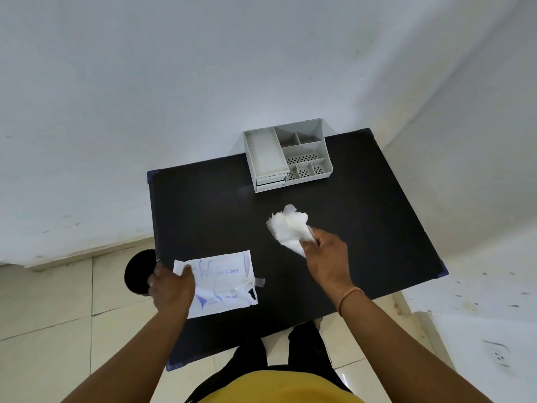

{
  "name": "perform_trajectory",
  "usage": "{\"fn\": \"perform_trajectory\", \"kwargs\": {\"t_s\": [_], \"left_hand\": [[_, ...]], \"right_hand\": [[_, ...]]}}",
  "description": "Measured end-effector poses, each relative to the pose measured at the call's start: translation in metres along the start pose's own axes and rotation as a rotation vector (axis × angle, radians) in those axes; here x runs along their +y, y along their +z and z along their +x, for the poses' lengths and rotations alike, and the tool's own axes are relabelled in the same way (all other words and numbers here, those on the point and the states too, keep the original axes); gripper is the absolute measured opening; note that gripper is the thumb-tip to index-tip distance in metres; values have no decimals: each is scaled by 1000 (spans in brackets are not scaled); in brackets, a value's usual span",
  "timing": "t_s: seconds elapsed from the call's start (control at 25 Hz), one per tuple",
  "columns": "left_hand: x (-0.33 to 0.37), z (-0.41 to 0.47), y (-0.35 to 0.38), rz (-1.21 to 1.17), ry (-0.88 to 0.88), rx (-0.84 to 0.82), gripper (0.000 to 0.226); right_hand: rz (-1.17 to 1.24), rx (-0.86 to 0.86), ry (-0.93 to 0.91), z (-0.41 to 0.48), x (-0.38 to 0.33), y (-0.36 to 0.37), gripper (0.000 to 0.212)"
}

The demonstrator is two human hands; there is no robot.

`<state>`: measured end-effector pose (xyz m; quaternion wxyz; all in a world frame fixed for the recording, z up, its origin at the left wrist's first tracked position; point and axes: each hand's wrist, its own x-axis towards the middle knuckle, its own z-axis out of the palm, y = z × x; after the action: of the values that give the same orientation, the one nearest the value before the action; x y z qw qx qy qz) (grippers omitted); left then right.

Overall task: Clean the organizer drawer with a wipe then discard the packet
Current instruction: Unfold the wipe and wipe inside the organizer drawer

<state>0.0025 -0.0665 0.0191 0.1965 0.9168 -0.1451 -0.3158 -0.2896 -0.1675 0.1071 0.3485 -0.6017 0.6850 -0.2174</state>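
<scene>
Item 1. Dark rectangular table, matte top with bluish corner guards, standing against a pale wall on a cream tiled floor.

Item 2. Light grey plastic desk organizer, at the far edge of the table, near the wall. Long open tray on its left side; several small compartments on its right, the nearer ones with perforated bottoms. Two shallow drawer fronts show at its near left face, both pushed in.

Item 3. Crumpled white wipe, bunched into a loose wad. Location: above the table's centre, nearer than the organizer and apart from it. Held at its lower end by the right hand, fingers curled closed around it. A thin orange band sits on that wrist.

Item 4. Flat white paper packet with blue print, the word "GLOVES" readable, right edge torn open. Location: near left part of the table, partly overhanging the edge. The left hand pinches its left edge, thumb on top, fingers underneath.

Item 5. Round black bin, on the floor just beside the table's left edge, partly hidden by the left hand.

Item 6. Person, standing at the near edge: yellow top, dark trousers, bare forearms.
</scene>
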Motion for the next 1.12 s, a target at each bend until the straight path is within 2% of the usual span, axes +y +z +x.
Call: {"fn": "perform_trajectory", "kwargs": {"t_s": [0.04,0.08,0.16,0.2,0.28,0.36,0.4,0.52,0.6,0.68,0.76,0.84,0.92,1.04,1.12], "left_hand": [[17,-16,3,-68,93,-78,62],[38,-33,7,-233,91,-265,58],[86,-74,15,-695,-139,-801,62],[105,-91,17,-860,-214,-987,68],[131,-112,19,-1068,-288,-1167,75],[142,-119,17,-1165,-328,-1190,73],[142,-116,15,-1178,-327,-1173,70],[134,-99,11,-1154,-320,-1197,65],[130,-91,6,-1105,-309,-1226,64],[127,-89,2,-1055,-274,-1252,58],[126,-91,3,-959,-216,-1243,54],[125,-90,7,-824,-26,-1167,55],[128,-91,10,-694,143,-1064,46],[136,-95,16,-662,161,-917,33],[143,-100,25,-755,88,-903,31]], "right_hand": [[-5,74,-101,-3,-4,0,27],[-15,144,-206,-5,-8,2,31],[-45,210,-408,-13,-13,8,43],[-91,200,-504,-18,-14,12,47],[-253,114,-623,-29,-17,19,42],[-341,19,-609,-38,-18,22,42],[-306,-18,-586,-40,-20,21,45],[-39,-72,-450,-41,-29,1,59],[231,-84,-189,-34,-41,-16,64],[524,-233,153,-19,-54,-29,64],[670,-414,326,-7,-58,-33,44],[654,-404,338,0,-54,-33,24],[663,-338,331,3,-48,-35,21],[711,-320,320,8,-37,-42,25],[878,-369,396,14,-26,-46,34]]}}
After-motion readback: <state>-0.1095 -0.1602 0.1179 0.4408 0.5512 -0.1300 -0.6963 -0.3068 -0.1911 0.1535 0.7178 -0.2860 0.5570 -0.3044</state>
